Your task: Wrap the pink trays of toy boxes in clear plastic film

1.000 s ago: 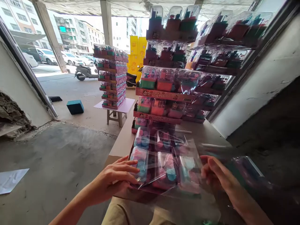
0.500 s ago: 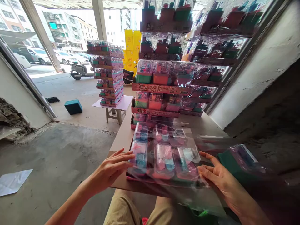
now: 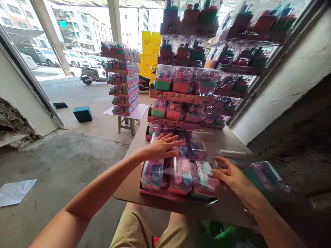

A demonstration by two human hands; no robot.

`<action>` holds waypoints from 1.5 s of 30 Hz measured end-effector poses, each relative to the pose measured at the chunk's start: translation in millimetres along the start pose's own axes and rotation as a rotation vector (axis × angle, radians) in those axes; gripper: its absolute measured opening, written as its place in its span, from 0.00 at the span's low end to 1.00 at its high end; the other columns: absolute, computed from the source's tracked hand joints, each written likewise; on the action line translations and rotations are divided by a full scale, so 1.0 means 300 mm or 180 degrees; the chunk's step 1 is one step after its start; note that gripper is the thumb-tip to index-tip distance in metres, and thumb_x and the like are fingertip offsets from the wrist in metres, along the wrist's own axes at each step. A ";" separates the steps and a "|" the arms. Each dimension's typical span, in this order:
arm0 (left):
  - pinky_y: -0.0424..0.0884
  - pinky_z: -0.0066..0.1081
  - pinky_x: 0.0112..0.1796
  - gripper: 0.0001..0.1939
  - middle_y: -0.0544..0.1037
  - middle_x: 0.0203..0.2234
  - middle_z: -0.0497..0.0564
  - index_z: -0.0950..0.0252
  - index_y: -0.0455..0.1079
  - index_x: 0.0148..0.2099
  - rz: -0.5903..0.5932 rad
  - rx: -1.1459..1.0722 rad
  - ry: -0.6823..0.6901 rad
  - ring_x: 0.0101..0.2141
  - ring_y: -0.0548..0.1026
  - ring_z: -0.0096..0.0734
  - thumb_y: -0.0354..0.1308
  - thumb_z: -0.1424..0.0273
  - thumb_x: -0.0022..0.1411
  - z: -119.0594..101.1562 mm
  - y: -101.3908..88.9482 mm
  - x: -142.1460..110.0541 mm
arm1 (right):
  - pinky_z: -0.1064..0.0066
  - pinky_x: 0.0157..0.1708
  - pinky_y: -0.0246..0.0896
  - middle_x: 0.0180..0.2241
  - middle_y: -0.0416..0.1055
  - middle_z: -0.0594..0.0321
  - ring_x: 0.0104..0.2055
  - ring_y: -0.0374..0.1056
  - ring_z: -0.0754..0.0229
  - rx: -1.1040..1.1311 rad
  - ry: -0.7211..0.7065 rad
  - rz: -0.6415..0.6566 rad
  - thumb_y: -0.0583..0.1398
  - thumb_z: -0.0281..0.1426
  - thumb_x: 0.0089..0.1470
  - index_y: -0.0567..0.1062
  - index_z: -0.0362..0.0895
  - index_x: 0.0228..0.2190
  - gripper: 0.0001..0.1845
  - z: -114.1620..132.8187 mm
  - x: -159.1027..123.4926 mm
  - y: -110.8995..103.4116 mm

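In front of me on the table (image 3: 124,187) lies a shallow pink cardboard tray (image 3: 165,196). It holds two rows of toy sets under clear plastic covers (image 3: 181,175). Thin clear plastic film shows as glints over and around the tray. My left hand (image 3: 164,148) reaches across the back row with its palm down and fingers spread; whether it presses on the covers I cannot tell. Beside the tray's right side is my right hand (image 3: 231,175), its thumb and fingers apart, nearest the front right cover. Slight blur hides whether it touches film.
Tall stacks of filled trays (image 3: 181,96) stand at the table's back. To the right is a green box with a clear cover (image 3: 266,177). Another tray stack (image 3: 124,82) stands on a stool (image 3: 126,125). A dark teal block (image 3: 82,114) lies on the floor.
My left hand has moved from the tray's left edge forward and right over the back row. My right hand has risen slightly; the film hanging over the tray's front has gone from there.
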State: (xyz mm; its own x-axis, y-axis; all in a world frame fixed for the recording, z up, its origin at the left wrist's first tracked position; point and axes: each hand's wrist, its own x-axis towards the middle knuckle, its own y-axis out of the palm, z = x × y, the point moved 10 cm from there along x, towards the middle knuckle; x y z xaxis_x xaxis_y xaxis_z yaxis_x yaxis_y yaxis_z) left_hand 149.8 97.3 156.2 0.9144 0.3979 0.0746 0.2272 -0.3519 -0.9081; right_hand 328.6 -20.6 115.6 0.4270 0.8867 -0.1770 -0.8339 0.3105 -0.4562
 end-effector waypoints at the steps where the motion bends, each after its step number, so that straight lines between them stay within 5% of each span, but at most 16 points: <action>1: 0.36 0.51 0.60 0.30 0.44 0.66 0.52 0.57 0.47 0.65 0.0045 0.0085 -0.0011 0.64 0.37 0.44 0.46 0.55 0.65 0.007 0.015 0.035 | 0.74 0.17 0.42 0.15 0.59 0.74 0.17 0.53 0.65 0.0016 0.0011 -0.0003 0.61 0.51 0.38 0.58 0.45 0.51 0.42 -0.009 0.004 -0.003; 8: 0.53 0.44 0.58 0.28 0.59 0.61 0.59 0.60 0.52 0.64 -0.0145 0.0236 0.0083 0.61 0.56 0.44 0.46 0.57 0.65 0.014 0.023 0.055 | 0.74 0.20 0.51 0.16 0.59 0.75 0.19 0.56 0.65 0.0663 0.0132 -0.0306 0.65 0.51 0.35 0.58 0.46 0.49 0.42 -0.055 -0.078 -0.029; 13: 0.45 0.49 0.59 0.29 0.51 0.64 0.58 0.57 0.52 0.64 -0.0103 0.0351 -0.0049 0.63 0.49 0.46 0.48 0.55 0.63 0.044 0.042 0.026 | 0.71 0.28 0.58 0.17 0.62 0.74 0.22 0.61 0.65 0.0915 0.0216 -0.0615 0.65 0.50 0.36 0.62 0.47 0.40 0.33 -0.093 -0.185 -0.007; 17: 0.38 0.56 0.59 0.32 0.40 0.66 0.55 0.54 0.47 0.65 -0.0138 0.0258 -0.0152 0.64 0.39 0.49 0.45 0.51 0.63 0.050 0.031 0.045 | 0.71 0.25 0.56 0.17 0.63 0.71 0.21 0.60 0.64 0.1069 0.0394 -0.0558 0.66 0.49 0.35 0.64 0.47 0.31 0.27 -0.159 -0.220 0.036; 25: 0.34 0.59 0.58 0.36 0.37 0.66 0.54 0.58 0.42 0.67 0.0174 0.0488 0.0365 0.64 0.34 0.50 0.43 0.49 0.62 -0.039 0.050 0.217 | 0.73 0.25 0.57 0.21 0.65 0.67 0.24 0.59 0.65 0.1066 0.0421 -0.0395 0.67 0.50 0.34 0.71 0.45 0.26 0.23 -0.181 -0.210 0.040; 31: 0.38 0.63 0.56 0.37 0.41 0.66 0.55 0.59 0.41 0.67 0.0612 0.0496 0.0432 0.64 0.37 0.53 0.43 0.48 0.62 -0.024 0.125 0.270 | 0.74 0.23 0.53 0.20 0.61 0.68 0.22 0.55 0.66 0.0997 0.0400 -0.0311 0.65 0.51 0.37 0.71 0.44 0.23 0.23 -0.199 -0.240 0.074; 40: 0.33 0.54 0.59 0.37 0.37 0.66 0.52 0.55 0.35 0.67 0.0376 0.0094 0.0467 0.64 0.35 0.45 0.41 0.48 0.63 -0.043 0.077 0.138 | 0.73 0.26 0.55 0.21 0.62 0.67 0.25 0.57 0.64 0.1008 0.0326 -0.0323 0.64 0.51 0.37 0.72 0.44 0.21 0.22 -0.223 -0.246 0.080; 45: 0.30 0.58 0.58 0.35 0.38 0.66 0.50 0.55 0.39 0.67 0.0506 0.0211 0.0586 0.64 0.33 0.45 0.40 0.48 0.63 -0.084 0.119 0.106 | 0.69 0.35 0.63 0.28 0.70 0.62 0.33 0.66 0.58 0.1552 0.0389 -0.0293 0.62 0.53 0.40 0.75 0.46 0.30 0.24 -0.215 -0.241 0.062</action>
State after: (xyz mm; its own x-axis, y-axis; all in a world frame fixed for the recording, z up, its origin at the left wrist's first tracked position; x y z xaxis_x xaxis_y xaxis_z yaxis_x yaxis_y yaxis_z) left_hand 195.4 76.2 136.5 0.9839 0.1788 -0.0032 0.0586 -0.3390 -0.9390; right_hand 304.9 -101.0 63.5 0.5197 0.8108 -0.2693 -0.8447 0.5348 -0.0200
